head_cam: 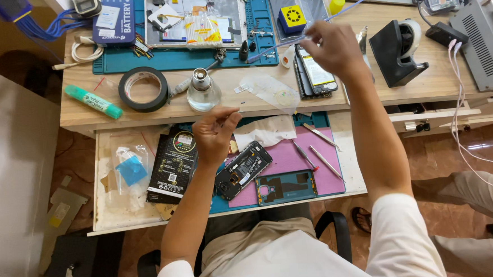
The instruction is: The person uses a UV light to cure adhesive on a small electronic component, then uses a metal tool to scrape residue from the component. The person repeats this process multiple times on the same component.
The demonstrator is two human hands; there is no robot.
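Lap: pale trousers and white sleeves of the seated person, at 6 o'clock of the view.
Drawer [112,210]: pulled open under the desk edge, lined with a pink mat [284,159].
Opened phone [242,169]: back off, lying tilted on the pink mat, just at 5 o'clock of the left hand.
Back frame [285,187]: teal, flat on the mat, at 4 o'clock of the opened phone.
Left hand [215,131]: raised over the drawer, fingertips pinched together; whatever they hold is too small to tell.
Right hand [331,47]: lifted above the desk, fingers pinched on a thin blue strand [278,48] running toward 9 o'clock.
Second phone [316,73]: on the desk, directly under the right hand.
Glass bottle [203,90]: at 12 o'clock of the left hand.
Black tape roll [142,89]: at 9 o'clock of the bottle.
Tweezers [314,152]: several, at the mat's 3 o'clock edge.
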